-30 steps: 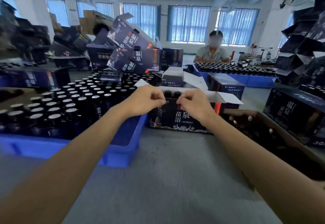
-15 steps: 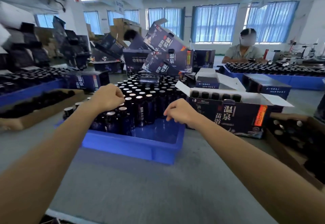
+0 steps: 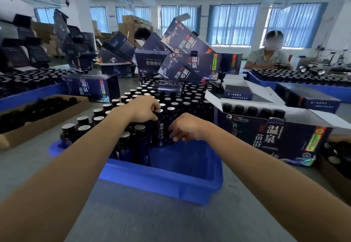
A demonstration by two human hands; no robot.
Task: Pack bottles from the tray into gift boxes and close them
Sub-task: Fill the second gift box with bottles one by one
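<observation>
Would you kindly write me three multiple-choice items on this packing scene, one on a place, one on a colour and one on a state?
1. Where is the bottle that the left hand grips?
A. on the floor
B. on the bare table
C. in the tray

2. What colour is the tray?
A. blue
B. red
C. green

3. How are the top flaps of the box right of the tray?
A. taped shut
B. open
C. torn off

Answers:
1 C: the bottle is among the other bottles, within the tray's walls.
2 A: the tray's walls are bright blue.
3 B: the flaps spread outward, and a row of caps shows inside the box.
</observation>
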